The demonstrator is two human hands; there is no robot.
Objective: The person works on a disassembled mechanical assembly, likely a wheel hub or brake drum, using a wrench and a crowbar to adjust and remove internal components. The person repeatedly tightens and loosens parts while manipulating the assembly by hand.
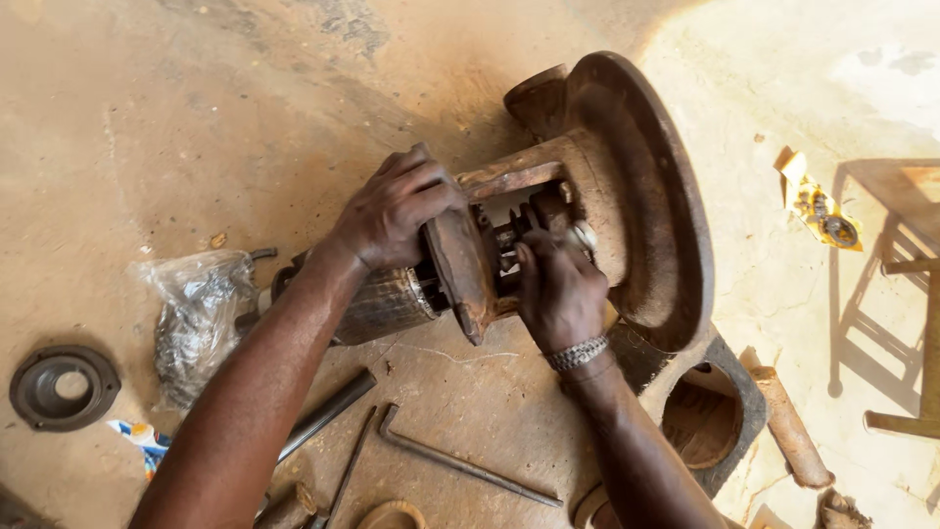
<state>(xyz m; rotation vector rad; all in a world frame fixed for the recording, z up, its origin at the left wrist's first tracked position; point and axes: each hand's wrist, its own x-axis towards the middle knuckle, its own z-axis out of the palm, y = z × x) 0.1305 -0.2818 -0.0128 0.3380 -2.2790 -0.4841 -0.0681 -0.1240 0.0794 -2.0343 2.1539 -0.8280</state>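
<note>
From the head camera, a large rust-brown metal pump assembly (587, 196) lies on its side on the dusty concrete floor (147, 127), its wide round flange to the right and a ribbed, cylindrical grey motor body (377, 306) to the left. Between the two sits a rusty disc-shaped plate (460, 269), and past it an open gap shows a shaft with small dark fittings. The left hand (397, 211) is clenched over the top edge of that plate, fingers curled across it. The right hand (558, 294), with a silver metal watch band (578, 353) at the wrist, reaches into the gap; its fingertips seem closed on a small fitting there, though the hand itself covers the contact and I cannot tell exactly what it grips. Near the left forearm lie a crumpled clear plastic bag (196, 313), a dark round metal ring (64, 387), a dark steel pipe (328, 411) and a long bent steel hex key (460, 460). A square rusty block with a round hole (739, 392) sits partly under the flange, its lower edge hidden by the right forearm. A wooden stool (901, 245) is cut off at the right edge.
</note>
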